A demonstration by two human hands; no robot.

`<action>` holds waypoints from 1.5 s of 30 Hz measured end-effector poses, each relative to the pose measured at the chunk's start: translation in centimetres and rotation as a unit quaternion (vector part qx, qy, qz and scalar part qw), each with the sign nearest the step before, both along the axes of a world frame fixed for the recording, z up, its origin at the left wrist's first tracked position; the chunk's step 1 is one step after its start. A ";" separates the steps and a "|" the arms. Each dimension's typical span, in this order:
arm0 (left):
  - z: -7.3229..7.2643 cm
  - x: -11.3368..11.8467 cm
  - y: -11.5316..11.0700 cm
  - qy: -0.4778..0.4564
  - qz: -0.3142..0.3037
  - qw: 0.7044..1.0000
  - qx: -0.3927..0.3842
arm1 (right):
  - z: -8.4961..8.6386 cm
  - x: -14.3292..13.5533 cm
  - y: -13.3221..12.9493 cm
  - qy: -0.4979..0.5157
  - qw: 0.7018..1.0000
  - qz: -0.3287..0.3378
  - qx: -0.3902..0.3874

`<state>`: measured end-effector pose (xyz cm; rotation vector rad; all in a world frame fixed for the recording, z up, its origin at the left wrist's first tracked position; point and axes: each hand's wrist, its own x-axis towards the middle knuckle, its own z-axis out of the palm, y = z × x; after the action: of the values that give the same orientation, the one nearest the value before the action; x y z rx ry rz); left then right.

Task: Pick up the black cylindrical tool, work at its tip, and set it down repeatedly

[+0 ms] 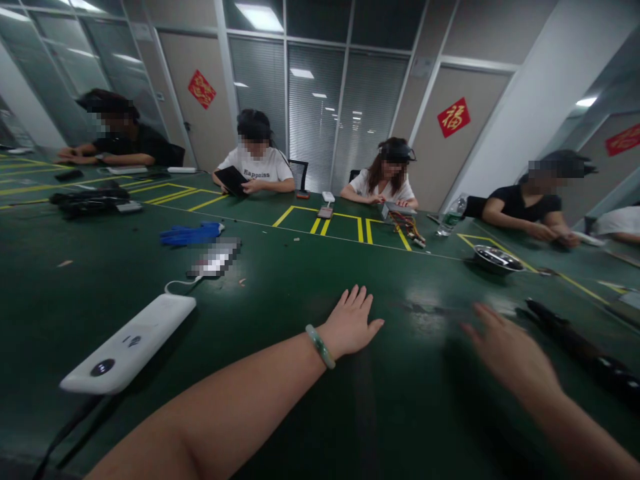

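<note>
Green table [295, 293] is bearing the left hand [349, 325] while the right hand [513, 353] is hovering, both hands' fingers [355, 297] extended, empty.

Green tabletop [295, 293] lies open between the left hand [353, 321] and the right hand [513, 350], and straight ahead of the left. A white oblong device [135, 343] and a blue glove [187, 235] obstruct the left side; a long black object [580, 340] and a shiny bowl [495, 259] hem in the right.
</note>
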<state>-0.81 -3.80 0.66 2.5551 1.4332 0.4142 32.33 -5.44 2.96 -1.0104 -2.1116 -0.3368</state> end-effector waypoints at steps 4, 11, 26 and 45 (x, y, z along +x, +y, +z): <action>-1.1 0.2 -0.1 0.022 -0.106 0.992 0.064 | -0.7 -14.3 -0.5 -0.079 0.981 0.044 -0.172; -3.1 -0.1 0.5 0.033 -0.156 0.984 0.084 | -0.7 -18.9 -2.3 -0.107 0.949 0.133 -0.265; -0.4 -0.1 0.4 0.000 -0.126 0.992 -0.011 | -0.5 12.6 -0.2 0.202 0.604 -0.742 -0.209; 0.2 0.4 0.4 -0.001 -0.112 0.994 -0.018 | -2.0 17.7 0.2 0.223 0.611 -0.713 -0.263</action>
<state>-0.45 -3.43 0.89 2.6449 1.1251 0.3521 50.05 -5.22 0.93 -2.6570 -0.4809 -0.1257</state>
